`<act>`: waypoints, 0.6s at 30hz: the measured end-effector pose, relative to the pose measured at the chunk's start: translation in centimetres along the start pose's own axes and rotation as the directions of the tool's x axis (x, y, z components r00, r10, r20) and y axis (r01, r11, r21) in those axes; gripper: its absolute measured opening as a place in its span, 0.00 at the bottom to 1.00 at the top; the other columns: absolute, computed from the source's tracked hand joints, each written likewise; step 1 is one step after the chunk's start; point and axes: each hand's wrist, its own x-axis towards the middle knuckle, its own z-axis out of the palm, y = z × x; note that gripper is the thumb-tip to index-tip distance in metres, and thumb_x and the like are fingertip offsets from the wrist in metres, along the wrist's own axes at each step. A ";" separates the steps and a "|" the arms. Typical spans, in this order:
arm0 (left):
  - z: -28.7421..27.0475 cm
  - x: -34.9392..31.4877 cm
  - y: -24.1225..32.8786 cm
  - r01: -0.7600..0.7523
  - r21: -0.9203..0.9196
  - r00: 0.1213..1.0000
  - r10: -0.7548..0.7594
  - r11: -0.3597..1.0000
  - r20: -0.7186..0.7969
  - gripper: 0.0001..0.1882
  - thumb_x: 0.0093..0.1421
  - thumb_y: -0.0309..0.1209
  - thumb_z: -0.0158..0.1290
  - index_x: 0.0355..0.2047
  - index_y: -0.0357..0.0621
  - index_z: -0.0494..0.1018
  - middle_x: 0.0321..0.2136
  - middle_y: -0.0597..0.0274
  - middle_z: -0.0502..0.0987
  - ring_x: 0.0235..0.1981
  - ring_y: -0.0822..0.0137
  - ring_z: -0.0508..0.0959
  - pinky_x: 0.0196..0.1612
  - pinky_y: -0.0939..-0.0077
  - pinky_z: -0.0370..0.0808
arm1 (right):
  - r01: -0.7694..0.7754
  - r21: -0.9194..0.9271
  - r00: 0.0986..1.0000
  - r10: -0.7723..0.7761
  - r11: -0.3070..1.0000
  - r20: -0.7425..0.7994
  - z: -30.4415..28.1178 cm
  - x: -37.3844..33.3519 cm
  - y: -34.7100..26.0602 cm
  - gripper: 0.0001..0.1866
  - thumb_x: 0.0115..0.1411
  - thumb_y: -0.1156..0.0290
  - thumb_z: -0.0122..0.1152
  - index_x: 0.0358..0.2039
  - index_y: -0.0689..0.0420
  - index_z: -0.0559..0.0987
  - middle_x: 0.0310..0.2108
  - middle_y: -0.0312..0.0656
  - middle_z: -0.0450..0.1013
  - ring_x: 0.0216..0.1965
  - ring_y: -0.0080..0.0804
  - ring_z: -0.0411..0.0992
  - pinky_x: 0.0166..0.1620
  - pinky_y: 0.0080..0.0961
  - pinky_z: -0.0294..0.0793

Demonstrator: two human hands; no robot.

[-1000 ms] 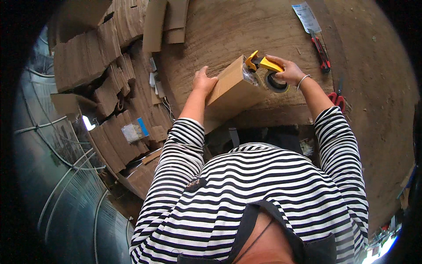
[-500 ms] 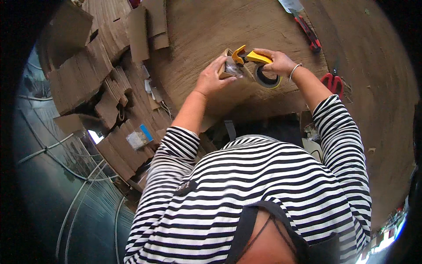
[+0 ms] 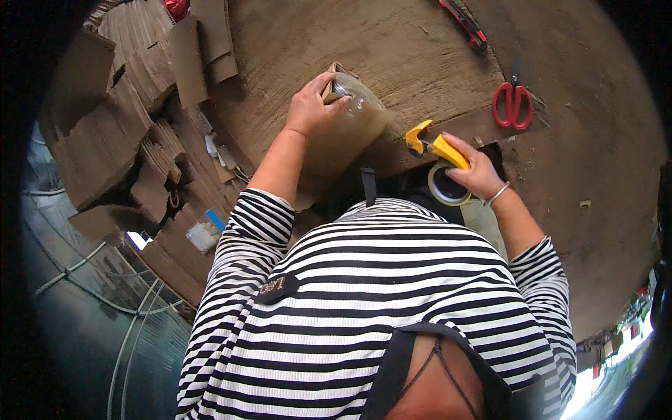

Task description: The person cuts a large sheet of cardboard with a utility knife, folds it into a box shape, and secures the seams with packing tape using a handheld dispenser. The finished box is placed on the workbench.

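My left hand (image 3: 313,106) grips the upper left end of a small brown cardboard box (image 3: 337,68), thumb on its near side. Shiny clear film (image 3: 358,92) shows across the box's right side; whether it is tape or plastic I cannot tell. In my right hand (image 3: 479,168) is a yellow tape dispenser (image 3: 448,150), with its roll of tape (image 3: 449,185) hanging below the fingers. The dispenser's head points left toward the box, and a gap lies between them. My right hand is over the table's near edge, close to my body.
Red-handled scissors (image 3: 512,106) lie on the wooden table (image 3: 434,84) at the right. Farther back is a red and black utility knife (image 3: 465,25). Stacked cardboard pieces (image 3: 105,143) crowd the left, with a small clear packet with a blue strip (image 3: 204,236) on them.
My right hand has drawn the tape dispenser away from the box, toward my body and to the right. My left hand still holds the box, now tilted differently. The whole view has shifted slightly.
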 end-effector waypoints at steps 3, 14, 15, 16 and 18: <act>-0.7 -0.4 1.5 0.041 -0.028 0.999 -0.040 0.999 0.034 0.32 0.50 0.49 0.61 0.53 0.48 0.72 0.54 0.55 0.73 0.55 0.55 0.73 0.58 0.67 0.69 | -0.165 -0.185 0.986 0.163 0.969 -0.027 2.6 -3.0 -1.0 0.39 0.47 0.76 0.61 0.63 0.54 0.66 0.58 0.46 0.69 0.57 0.29 0.69 0.60 0.22 0.63; 0.3 -0.2 1.3 0.024 -0.013 1.000 -0.024 1.000 -0.018 0.32 0.53 0.47 0.59 0.55 0.45 0.69 0.58 0.52 0.69 0.59 0.54 0.68 0.61 0.65 0.65 | -0.267 -0.660 0.807 0.537 0.703 0.245 11.7 12.7 -3.1 0.20 0.45 0.60 0.67 0.38 0.56 0.82 0.30 0.44 0.78 0.27 0.41 0.75 0.34 0.35 0.76; 0.3 -0.5 1.3 -0.111 0.051 0.977 0.119 0.992 -0.177 0.31 0.53 0.45 0.59 0.54 0.45 0.70 0.57 0.52 0.70 0.59 0.53 0.69 0.61 0.64 0.64 | -0.360 -0.671 0.762 0.619 0.649 0.190 13.5 12.7 -1.5 0.18 0.44 0.59 0.68 0.33 0.58 0.83 0.30 0.44 0.78 0.28 0.41 0.75 0.34 0.36 0.76; 0.4 -0.8 1.1 -0.227 0.133 0.909 0.259 0.965 -0.328 0.29 0.52 0.42 0.60 0.53 0.45 0.70 0.56 0.53 0.71 0.58 0.52 0.69 0.61 0.62 0.64 | -0.289 -0.684 0.791 0.569 0.670 0.224 14.3 11.9 -0.4 0.20 0.45 0.60 0.69 0.38 0.56 0.82 0.32 0.44 0.78 0.29 0.39 0.75 0.34 0.35 0.76; -0.1 -1.6 0.8 -0.593 0.273 0.574 0.636 0.757 -0.516 0.23 0.49 0.32 0.62 0.46 0.45 0.73 0.49 0.54 0.74 0.51 0.49 0.73 0.56 0.60 0.69 | -0.150 -0.698 0.839 0.463 0.701 0.285 15.7 10.1 2.0 0.27 0.45 0.61 0.71 0.48 0.53 0.80 0.34 0.46 0.78 0.33 0.35 0.75 0.36 0.32 0.75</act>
